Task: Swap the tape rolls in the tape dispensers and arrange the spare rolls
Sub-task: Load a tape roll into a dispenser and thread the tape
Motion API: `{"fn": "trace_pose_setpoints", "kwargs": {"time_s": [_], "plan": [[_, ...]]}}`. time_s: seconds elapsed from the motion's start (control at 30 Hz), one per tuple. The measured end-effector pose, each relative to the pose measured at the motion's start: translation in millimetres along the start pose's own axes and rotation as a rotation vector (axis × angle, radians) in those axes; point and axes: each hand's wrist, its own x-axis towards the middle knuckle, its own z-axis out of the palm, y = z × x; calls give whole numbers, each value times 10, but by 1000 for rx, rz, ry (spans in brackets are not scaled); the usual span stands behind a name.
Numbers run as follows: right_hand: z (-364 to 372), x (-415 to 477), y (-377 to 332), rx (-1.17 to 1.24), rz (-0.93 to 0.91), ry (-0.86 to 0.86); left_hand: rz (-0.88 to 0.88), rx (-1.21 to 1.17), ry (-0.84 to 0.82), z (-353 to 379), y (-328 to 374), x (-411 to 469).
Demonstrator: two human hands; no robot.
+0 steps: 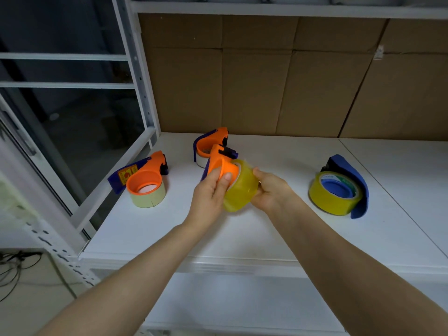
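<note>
Above the white shelf (242,229), my left hand (209,192) grips an orange tape dispenser (221,163) by its round core. My right hand (272,190) holds a yellow tape roll (240,187) that sits partly on that core. A second orange dispenser (145,180) with a cream roll stands at the left. A third orange dispenser (211,144), also with a pale roll, stands behind my hands. At the right, a blue dispenser (349,183) carries a yellow roll (333,200).
Cardboard boxes (266,76) line the back of the shelf. A white metal upright (135,66) and rail border the shelf's left side. Another white shelf board (242,301) lies below the front edge. Cables lie on the floor at the lower left.
</note>
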Motion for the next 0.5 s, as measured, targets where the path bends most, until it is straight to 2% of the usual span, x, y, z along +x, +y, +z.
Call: {"fn": "trace_pose_setpoints", "kwargs": {"time_s": [0.07,0.17,0.3,0.33,0.43,0.5], "plan": [[37,-24,-1,16,31,-21,29,-4,-22,6,12,-13],[77,-62,-32,41,35,-29,-79,-113,-120,-1,49,-23],[80,-182,17,20,1,-96,1,-7,-155,14,-61,-39],[57,-183,35,-49,-57,-103,-7,-15,-155,2,-89,-45],[-26,-191,-3,-424,-381,-82,-61,-95,-184,-50,-160,-67],[-72,-224,-69,-636,-485,-180,-63,-117,-200,-67,-175,-87]]}}
